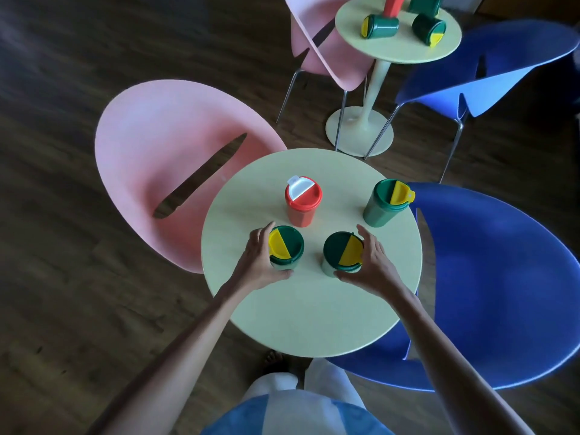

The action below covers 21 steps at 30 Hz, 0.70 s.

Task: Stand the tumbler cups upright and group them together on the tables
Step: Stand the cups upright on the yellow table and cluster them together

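Note:
On the near round table [310, 318] several tumbler cups stand upright. My left hand [259, 259] wraps around a green cup with a yellow-and-green lid [287, 246]. My right hand [372, 263] grips a second green cup [340, 251] beside it. A red cup with a white flap [303, 199] stands behind them, and a third green cup [387, 200] stands apart at the table's right edge. On the far round table [398, 51], two green cups [379, 26] [430, 28] lie on their sides, with a red cup [394, 4] and another green one [423, 3] partly cut off at the top.
A pink chair [150, 152] sits left of the near table and a blue chair [502, 277] to its right. Another pink chair [317, 42] and blue chair [489, 70] flank the far table. The floor is dark wood.

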Tool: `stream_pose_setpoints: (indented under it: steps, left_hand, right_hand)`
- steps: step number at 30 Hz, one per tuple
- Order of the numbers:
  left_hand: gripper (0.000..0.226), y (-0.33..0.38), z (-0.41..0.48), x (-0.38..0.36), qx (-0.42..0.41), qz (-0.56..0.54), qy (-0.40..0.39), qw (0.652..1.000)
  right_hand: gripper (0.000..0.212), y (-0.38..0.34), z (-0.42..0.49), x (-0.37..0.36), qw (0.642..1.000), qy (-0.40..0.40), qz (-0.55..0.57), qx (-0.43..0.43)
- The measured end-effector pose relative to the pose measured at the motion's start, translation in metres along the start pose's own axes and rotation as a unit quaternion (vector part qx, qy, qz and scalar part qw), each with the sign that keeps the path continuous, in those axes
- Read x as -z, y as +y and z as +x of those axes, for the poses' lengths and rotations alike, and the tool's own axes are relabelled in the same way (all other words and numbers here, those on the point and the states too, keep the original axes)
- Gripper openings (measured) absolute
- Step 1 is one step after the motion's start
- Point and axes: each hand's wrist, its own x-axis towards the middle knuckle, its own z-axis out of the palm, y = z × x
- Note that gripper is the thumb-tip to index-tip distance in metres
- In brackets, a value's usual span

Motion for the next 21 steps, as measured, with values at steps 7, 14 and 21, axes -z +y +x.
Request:
stream_pose_setpoints:
  steps: [7,14,21]
  left_hand:
    - [0.086,0.008,0.004,0.001,-0.028,-0.05,0.04,0.998]
    - [0.088,0.015,0.017,-0.011,0.013,-0.064,0.055,0.996]
    - [0.087,0.018,0.028,-0.01,0.026,-0.078,0.065,0.994]
  right_hand:
    - [0.102,-0.002,0.007,-0.001,1.0,-0.022,0.016,-0.002]
    - [0.097,-0.015,0.025,-0.01,0.998,-0.003,0.057,-0.016]
    - [0.099,-0.024,0.042,-0.014,0.998,0.026,0.057,-0.015]
